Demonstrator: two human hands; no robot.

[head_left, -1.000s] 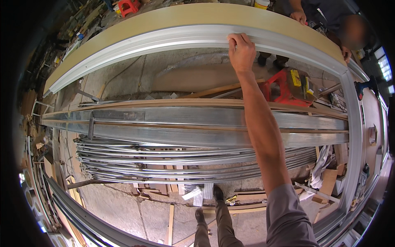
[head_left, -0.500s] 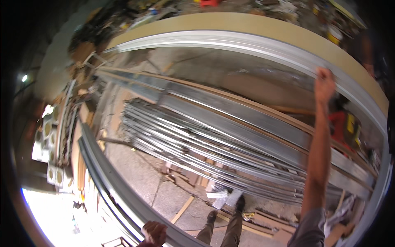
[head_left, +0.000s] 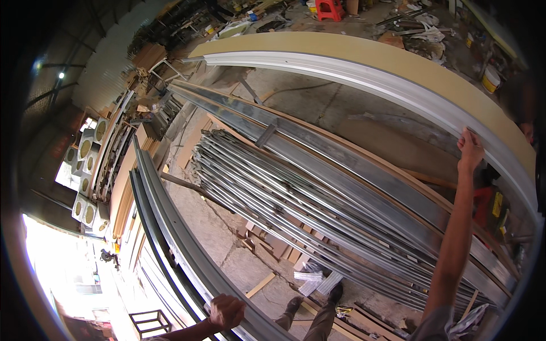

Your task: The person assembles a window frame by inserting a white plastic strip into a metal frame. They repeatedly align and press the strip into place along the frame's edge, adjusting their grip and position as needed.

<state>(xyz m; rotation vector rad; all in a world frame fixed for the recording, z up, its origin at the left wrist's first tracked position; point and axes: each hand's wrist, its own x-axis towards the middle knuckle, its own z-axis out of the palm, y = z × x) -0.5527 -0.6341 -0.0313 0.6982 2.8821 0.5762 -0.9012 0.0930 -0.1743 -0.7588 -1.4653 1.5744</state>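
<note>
My right hand (head_left: 471, 150) reaches far out, its fingers closed on the lower edge of a long white metal profile (head_left: 352, 74). A beige strip (head_left: 341, 45) runs along the profile's far side. The fisheye lens bends both into an arc. At the lower left my left hand (head_left: 227, 311) is closed in a fist over long grey metal profiles (head_left: 181, 241). Anything inside that fist is hidden, and whether it touches the profiles I cannot tell. Between my arms a bundle of thin shiny metal tubes (head_left: 273, 193) lies on the floor, beside wide flat metal lengths (head_left: 341, 159).
My shoes (head_left: 335, 292) stand near wood offcuts (head_left: 273, 250) and short white pieces (head_left: 310, 277). Hollow blocks (head_left: 85, 196) are stacked at the left. A red stool (head_left: 329, 9) and a yellow-white bucket (head_left: 490, 78) stand farther back. Part of another person (head_left: 515, 85) shows at the far right.
The view has swung, so the scene sits farther right and lower and looks sharper. My right hand stays at the white profile's edge; my left fist remains over the grey profiles.
</note>
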